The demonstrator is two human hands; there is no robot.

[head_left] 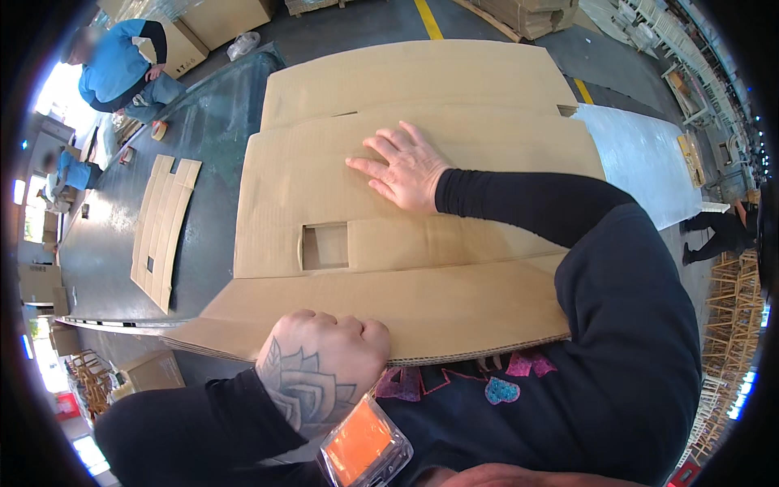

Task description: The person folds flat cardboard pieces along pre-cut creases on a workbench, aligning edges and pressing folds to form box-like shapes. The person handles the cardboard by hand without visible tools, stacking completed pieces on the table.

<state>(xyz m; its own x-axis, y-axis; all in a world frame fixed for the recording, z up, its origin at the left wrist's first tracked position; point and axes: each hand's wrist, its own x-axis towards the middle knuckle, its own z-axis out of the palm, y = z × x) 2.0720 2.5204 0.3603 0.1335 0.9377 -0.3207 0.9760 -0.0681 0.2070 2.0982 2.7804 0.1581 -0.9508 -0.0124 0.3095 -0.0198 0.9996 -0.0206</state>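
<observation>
A large brown cardboard sheet (462,154), creased into panels with a rectangular cut-out, lies across the table in front of me. Its near flap (454,304) slopes toward my body. At that flap's near edge my left hand (324,357) is closed, knuckles up, with the fingers curled around the board; the fingertips are hidden. On the middle panel rests my right hand (402,168), palm down and fingers spread, pressing flat on the cardboard beyond the cut-out. An orange card in a clear holder (365,442) hangs beside my left wrist.
A smaller slotted cardboard piece (165,231) lies on the dark tabletop (215,130) to the left. Tape rolls (159,130) sit farther back, near a person in blue (122,69). Pale plastic-like sheeting (641,162) is at the right. Stacked wooden frames (734,316) stand beyond.
</observation>
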